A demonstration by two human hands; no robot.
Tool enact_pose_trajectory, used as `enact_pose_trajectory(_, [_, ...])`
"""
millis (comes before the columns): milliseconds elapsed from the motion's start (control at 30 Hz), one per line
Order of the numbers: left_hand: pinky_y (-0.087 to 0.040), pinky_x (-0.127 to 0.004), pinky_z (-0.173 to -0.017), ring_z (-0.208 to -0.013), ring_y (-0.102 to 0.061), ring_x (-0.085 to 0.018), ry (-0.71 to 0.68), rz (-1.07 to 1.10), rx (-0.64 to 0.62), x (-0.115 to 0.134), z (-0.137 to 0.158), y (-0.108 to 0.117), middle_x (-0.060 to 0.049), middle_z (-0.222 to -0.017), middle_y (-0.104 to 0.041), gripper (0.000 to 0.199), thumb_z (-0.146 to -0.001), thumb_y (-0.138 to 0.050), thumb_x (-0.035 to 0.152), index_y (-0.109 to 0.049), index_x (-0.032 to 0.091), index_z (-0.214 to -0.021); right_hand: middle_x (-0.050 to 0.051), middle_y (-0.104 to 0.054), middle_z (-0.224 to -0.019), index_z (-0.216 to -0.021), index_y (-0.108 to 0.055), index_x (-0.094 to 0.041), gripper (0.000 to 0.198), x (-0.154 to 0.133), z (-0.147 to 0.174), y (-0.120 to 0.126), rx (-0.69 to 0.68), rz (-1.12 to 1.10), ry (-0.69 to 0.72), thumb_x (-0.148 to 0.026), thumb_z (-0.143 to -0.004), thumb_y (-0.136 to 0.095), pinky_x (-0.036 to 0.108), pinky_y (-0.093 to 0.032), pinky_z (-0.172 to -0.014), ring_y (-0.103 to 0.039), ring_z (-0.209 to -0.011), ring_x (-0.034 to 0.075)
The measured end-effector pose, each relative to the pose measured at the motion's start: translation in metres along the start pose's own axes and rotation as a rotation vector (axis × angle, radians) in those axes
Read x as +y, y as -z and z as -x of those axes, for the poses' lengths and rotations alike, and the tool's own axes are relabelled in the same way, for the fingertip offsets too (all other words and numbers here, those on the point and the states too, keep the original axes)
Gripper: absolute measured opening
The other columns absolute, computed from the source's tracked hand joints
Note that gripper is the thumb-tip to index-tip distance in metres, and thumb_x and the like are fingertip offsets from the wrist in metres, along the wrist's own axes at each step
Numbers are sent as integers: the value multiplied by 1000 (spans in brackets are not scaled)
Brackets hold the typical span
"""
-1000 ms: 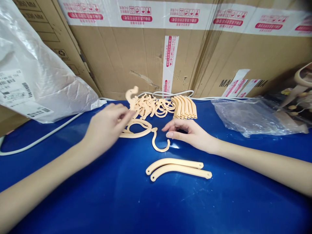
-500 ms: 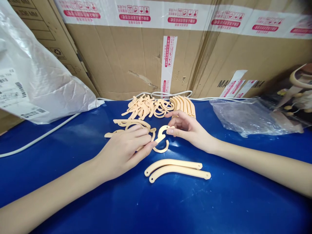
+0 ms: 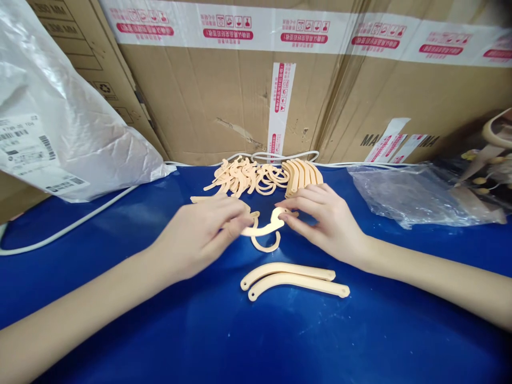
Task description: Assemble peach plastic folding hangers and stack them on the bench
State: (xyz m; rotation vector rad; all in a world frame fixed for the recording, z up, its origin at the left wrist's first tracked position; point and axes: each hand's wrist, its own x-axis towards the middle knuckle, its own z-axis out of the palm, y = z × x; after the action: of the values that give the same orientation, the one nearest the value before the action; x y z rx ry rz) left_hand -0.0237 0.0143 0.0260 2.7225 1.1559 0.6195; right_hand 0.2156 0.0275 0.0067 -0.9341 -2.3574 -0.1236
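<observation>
A small cream curved piece (image 3: 262, 230) with a rounded, notched end is held level between my two hands. My left hand (image 3: 204, 234) pinches its thin left end. My right hand (image 3: 326, 221) has thumb and fingers closed on the rounded right end. Just below lies a cream hook (image 3: 266, 248) on the blue table (image 3: 240, 341), partly covered by the held piece. Other cream pieces under my left hand are mostly hidden. Nearer me, two long curved arms (image 3: 296, 278) with holes at their ends lie side by side.
Behind my hands are a pile of small curved pieces (image 3: 234, 176), several rings or hooks (image 3: 269, 178) and a row of long arms (image 3: 303, 173). Cardboard boxes (image 3: 224, 96) stand at the back. A white bag (image 3: 88, 122) and cable (image 3: 80, 234) are left, clear plastic (image 3: 408, 194) right.
The held piece has turned from a slant to nearly level, its rounded end now at the right. My right hand has turned over it, and the view has shifted slightly.
</observation>
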Motion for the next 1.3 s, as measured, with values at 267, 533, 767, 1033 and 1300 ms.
enact_pose_trajectory(267, [-35, -29, -56, -68, -57, -21, 464, -285, -7, -67, -30, 23, -4, -82, -64, 29, -88, -42, 47, -57, 22, -86, 4, -67, -84, -91, -65, -20, 20, 22, 10, 31, -113, 212, -46, -31, -91, -48, 34, -35, -73, -58, -82, 20])
enact_pose_trajectory(533, [-37, -30, -59, -76, -60, -24, 452, -215, -53, -109, -48, 12, -6, -86, -67, 29, -81, -51, 50, -60, 23, -84, 2, -67, -79, -89, -67, -22, 19, 37, 36, 28, -200, 203, -150, -32, -90, -50, 34, -37, -74, -59, -75, 18])
enact_pose_trajectory(767, [-40, -28, -61, -71, -60, -20, 463, -66, -66, -111, -55, 11, -4, -80, -67, 24, -76, -56, 45, -60, 22, -82, 2, -65, -80, -88, -66, -21, 18, 36, 39, 25, -194, 152, -189, -31, -90, -50, 34, -38, -77, -58, -76, 18])
enact_pose_trajectory(1033, [-44, -26, -68, -74, -60, -17, 557, 277, -14, -112, -65, 12, -2, -81, -68, 30, -66, -66, 43, -64, 19, -84, 1, -62, -78, -88, -64, -22, 18, 38, 40, 23, -200, 130, -194, -32, -91, -49, 34, -37, -76, -56, -75, 17])
enact_pose_trajectory(1300, [-34, -22, -51, -61, -52, -12, 691, 565, 154, -98, -63, 14, -2, -73, -65, 29, -65, -71, 41, -69, 18, -84, 0, -61, -76, -87, -65, -21, 21, 36, 41, 23, -182, 154, -188, -36, -91, -50, 33, -36, -75, -56, -74, 16])
